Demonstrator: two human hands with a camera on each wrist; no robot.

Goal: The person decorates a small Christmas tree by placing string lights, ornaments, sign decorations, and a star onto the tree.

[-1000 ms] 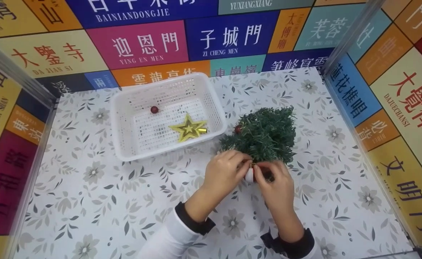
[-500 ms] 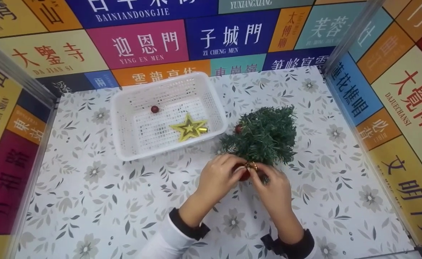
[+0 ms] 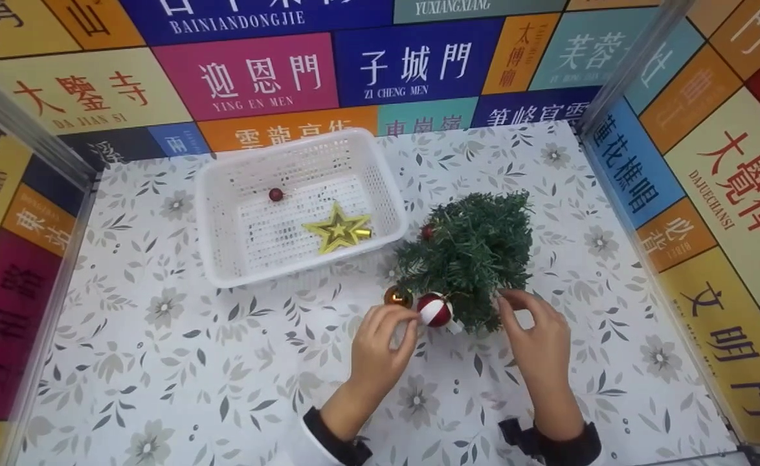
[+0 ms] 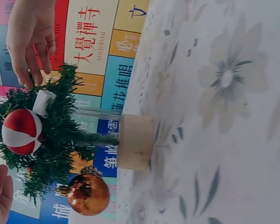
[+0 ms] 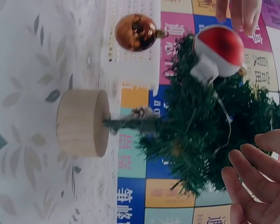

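Note:
A small green artificial Christmas tree (image 3: 474, 252) stands on a round wooden base (image 4: 136, 141). From its front hangs a red-and-white bauble (image 3: 435, 310), with a small white piece (image 5: 204, 70) beside it. An amber-gold bauble (image 3: 398, 297) hangs lower on the left side, and a small red ball (image 3: 427, 232) shows among the branches. My left hand (image 3: 383, 346) is just left of the red-and-white bauble, thumb and fingers loosely bent with nothing between them. At the tree's right side, my right hand (image 3: 538, 330) has its fingertips near the branches, its fingers relaxed and holding nothing.
A white plastic basket (image 3: 224, 275) stands left of the tree. In it lie a gold star (image 3: 337, 229) and a dark red bauble (image 3: 276, 195). Printed panels (image 3: 270, 77) wall in the floral-covered table (image 3: 250, 388) behind and at both sides.
Both hands worked together at the red-and-white bauble in front of the tree. They have since parted, left hand slightly left, right hand rightward, leaving the bauble hanging on the tree.

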